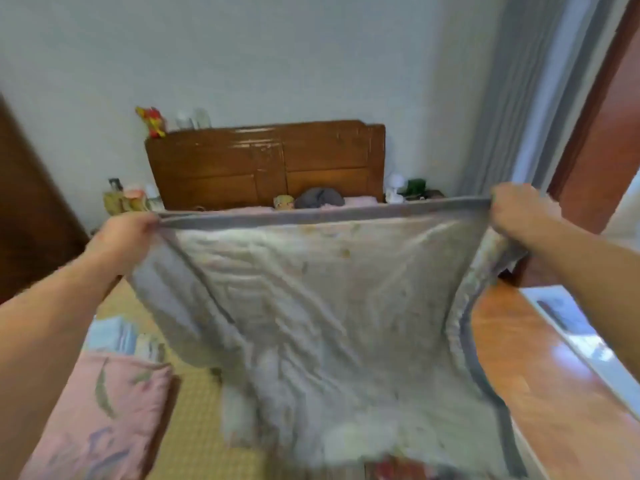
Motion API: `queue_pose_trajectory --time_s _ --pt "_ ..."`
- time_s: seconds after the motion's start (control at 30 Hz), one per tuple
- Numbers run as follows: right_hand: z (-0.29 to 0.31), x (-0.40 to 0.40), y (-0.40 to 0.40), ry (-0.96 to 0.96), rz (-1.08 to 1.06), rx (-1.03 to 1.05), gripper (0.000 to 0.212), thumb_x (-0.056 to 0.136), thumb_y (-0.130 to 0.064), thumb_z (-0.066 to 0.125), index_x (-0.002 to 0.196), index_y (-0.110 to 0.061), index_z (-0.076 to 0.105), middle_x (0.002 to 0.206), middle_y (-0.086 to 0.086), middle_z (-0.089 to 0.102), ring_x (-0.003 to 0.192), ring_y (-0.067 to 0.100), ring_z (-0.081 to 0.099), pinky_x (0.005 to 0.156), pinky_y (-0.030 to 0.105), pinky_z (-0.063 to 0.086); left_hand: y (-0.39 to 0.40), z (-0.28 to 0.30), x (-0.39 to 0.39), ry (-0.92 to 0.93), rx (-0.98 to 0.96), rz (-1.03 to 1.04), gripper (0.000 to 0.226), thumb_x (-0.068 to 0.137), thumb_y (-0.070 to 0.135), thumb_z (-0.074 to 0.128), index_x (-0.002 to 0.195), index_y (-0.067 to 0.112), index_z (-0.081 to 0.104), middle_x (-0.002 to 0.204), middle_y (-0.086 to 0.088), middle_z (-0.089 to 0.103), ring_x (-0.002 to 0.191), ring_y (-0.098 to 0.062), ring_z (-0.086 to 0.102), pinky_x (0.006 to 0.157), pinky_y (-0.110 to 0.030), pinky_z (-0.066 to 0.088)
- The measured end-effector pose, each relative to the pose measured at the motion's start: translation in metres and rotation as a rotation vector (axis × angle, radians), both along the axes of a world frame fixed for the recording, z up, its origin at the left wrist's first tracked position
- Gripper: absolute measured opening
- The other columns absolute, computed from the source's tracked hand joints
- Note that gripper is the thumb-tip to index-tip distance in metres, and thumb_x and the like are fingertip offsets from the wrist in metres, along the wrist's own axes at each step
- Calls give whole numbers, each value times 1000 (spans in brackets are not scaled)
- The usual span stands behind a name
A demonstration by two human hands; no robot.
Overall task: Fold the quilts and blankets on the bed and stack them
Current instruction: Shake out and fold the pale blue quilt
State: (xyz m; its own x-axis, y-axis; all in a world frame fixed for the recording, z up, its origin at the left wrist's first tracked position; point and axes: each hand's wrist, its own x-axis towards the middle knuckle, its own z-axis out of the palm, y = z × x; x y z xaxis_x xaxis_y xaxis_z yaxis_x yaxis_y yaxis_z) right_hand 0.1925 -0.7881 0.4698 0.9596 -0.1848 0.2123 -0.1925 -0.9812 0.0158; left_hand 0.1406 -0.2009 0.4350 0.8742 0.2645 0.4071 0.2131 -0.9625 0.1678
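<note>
Pale grey-edged quilt [311, 306] hanging stretched (wrinkled) above bed.

Bed middle: blocked by the hanging quilt [311, 306], stretched between left hand [124, 233] and right hand [519, 211].
Bed's left edge: pink folded blanket [100, 417].
Open mat [197, 427]: between blanket and quilt.

Bed [194, 420] with woven yellow mat surface, wooden headboard [266, 164] at far end against the wall. Pink floral quilt [100, 420] lies folded on bed's near left side. Just beyond it, a light blue-white folded stack [117, 336], blurred. At the head end: grey bundle [320, 197] on a pink cover [360, 201], small yellowish item [284, 201] just beside it. Wooden floor [540, 375] right of bed.
</note>
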Motion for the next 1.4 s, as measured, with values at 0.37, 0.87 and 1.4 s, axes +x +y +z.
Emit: queue_pose_trajectory --time_s 0.37,0.87,1.4 --pt "153 11 4 -648 42 18 25 82 3 59 105 -7 62 93 30 62 88 48 62 72 42 45 9 264 -28 -702 46 -67 19 102 21 49 118 12 47 112 -28 59 97 -49 56 81 -53 44" --pt "-293 -116 -120 -292 301 -47 42 68 -11 36 94 0 68 77 16 57 74 41 53 66 50 37 -57 -232 -155 512 118 -307 10 95 20 54 101 28 53 110 0 59 102 -25 61 79 -40 50" --pt "-442 -256 -119 298 -397 340 36 85 -5 60 110 -27 73 96 12 58 85 31 48 64 33 35 -117 -361 -237 729 66 -290 22 95 9 64 99 31 61 86 10 55 79 -16 58 60 -28 40"
